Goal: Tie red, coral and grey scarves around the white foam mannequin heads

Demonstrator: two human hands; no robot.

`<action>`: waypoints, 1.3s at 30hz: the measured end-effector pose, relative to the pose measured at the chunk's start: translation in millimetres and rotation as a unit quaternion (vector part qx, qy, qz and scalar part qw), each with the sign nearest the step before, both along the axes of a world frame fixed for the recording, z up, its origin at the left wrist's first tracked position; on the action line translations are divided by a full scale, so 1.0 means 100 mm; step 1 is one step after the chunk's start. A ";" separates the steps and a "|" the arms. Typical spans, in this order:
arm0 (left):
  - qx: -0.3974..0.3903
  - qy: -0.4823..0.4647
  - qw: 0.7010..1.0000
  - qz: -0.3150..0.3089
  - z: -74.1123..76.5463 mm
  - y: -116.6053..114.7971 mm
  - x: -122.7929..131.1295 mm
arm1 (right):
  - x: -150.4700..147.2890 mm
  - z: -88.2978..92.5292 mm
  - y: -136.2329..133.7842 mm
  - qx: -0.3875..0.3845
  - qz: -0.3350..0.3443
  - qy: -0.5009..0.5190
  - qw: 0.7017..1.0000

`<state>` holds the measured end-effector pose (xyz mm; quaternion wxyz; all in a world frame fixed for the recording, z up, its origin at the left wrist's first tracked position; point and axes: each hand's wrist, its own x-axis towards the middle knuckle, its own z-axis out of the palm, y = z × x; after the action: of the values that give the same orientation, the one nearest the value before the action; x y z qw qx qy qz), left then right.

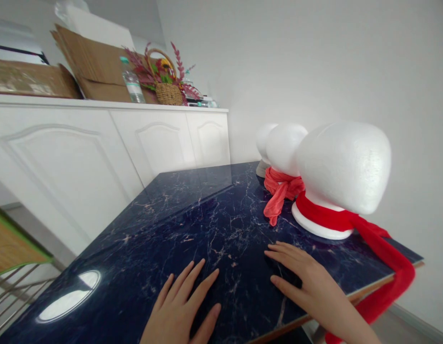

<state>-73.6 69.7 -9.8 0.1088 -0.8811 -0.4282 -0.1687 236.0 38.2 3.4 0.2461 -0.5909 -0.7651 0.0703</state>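
Red scarf (323,215): we find it wrapped around the neck of the nearest white head form (345,165), at the right of the scene.

Largest first. Our desk (192,205), dark blue with pale veining, fills most of the view. Three head forms stand in a row along its right side; the middle one (287,145) wears a coral scarf (276,191) with one end hanging in front, and the farthest (264,138) is partly hidden, something grey (262,168) at its base.

Relation to note: the wrapped band of the red scarf lies forward of the right grip (309,277), just beyond it and apart from it. Its long axis runs from the neck out to the right, then the tail drops over the desk edge and passes behind our right forearm. We judge the right side clearly nearer; the left grip (178,306) is well apart from the cloth, nearer the middle of the near edge.

Grips: both open, backs upward, fingers spread, thumbs pointing inward. Neither holds anything. The palms seem to rest on the desk; we cannot tell from this angle how much of each touches. Right fingertips point leftward, away from the scarf's tail.
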 end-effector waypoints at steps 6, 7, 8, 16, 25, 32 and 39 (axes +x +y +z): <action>-0.015 -0.014 1.000 0.003 -0.01 -0.01 0.00 | 0.00 0.01 -0.01 0.005 0.007 0.001 1.000; -0.015 -0.016 1.000 0.003 -0.01 -0.01 0.01 | 0.00 0.01 -0.02 0.006 0.008 0.001 1.000; -0.015 -0.019 1.000 0.004 0.00 -0.01 0.01 | 0.00 0.01 -0.02 0.006 0.007 0.001 1.000; -0.023 -0.027 0.999 0.019 -0.01 -0.02 0.05 | 0.00 0.02 -0.01 0.017 0.009 0.008 1.000; -0.035 -0.022 0.999 0.029 0.02 -0.03 0.07 | 0.00 -0.01 0.00 0.038 0.014 0.020 0.999; -0.046 -0.030 0.998 0.028 0.05 -0.05 0.07 | -0.01 0.03 -0.02 0.038 0.016 0.019 0.999; -0.053 -0.034 0.998 0.028 0.07 -0.05 0.07 | -0.01 0.03 -0.01 0.036 0.016 0.029 0.999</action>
<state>-66.1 64.4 -3.2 0.0516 -0.8672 -0.4642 -0.1729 234.5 37.5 6.4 0.2878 -0.5668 -0.7693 0.0639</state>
